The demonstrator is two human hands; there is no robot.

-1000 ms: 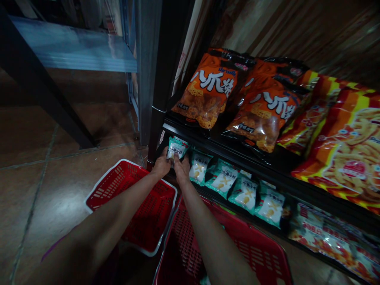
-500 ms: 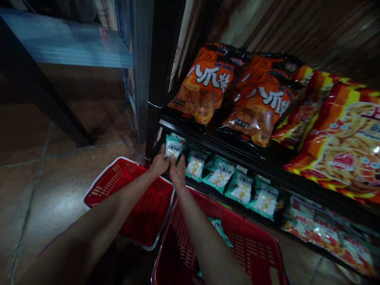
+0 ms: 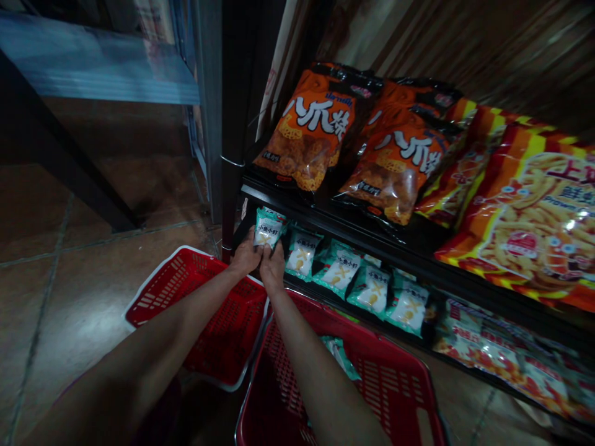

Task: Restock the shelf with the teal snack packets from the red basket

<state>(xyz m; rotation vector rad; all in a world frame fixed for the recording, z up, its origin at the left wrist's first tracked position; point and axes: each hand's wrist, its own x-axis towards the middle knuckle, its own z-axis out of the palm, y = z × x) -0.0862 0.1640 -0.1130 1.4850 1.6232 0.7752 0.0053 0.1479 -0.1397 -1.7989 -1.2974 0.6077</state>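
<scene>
At the left end of the lower shelf, both hands close on a small green-and-white snack bag [image 3: 268,230]. My left hand [image 3: 245,256] grips its left side and my right hand [image 3: 273,267] its right side, thumbs close together on the lower front. The palms and the far fingers are hidden. Beside it in the same row stand several like bags, among them a snack bag [image 3: 301,255]. Below my forearms are two red baskets: a smaller basket with a white rim [image 3: 153,291] and a larger basket [image 3: 395,384], which has green packets [image 3: 341,356] inside.
Orange snack bags [image 3: 309,130] and red-yellow prawn snack bags [image 3: 534,217] fill the upper shelf, whose black front edge [image 3: 320,217] overhangs the row. A dark shelf post [image 3: 232,124] stands left. White-and-red packets [image 3: 499,350] lie at lower right. A dark slanted leg [image 3: 88,167] meets the tiled floor.
The view has shifted slightly, so shelf and bags sit a little further left. Both hands remain on the same small bag, which appears slightly more upright.
</scene>
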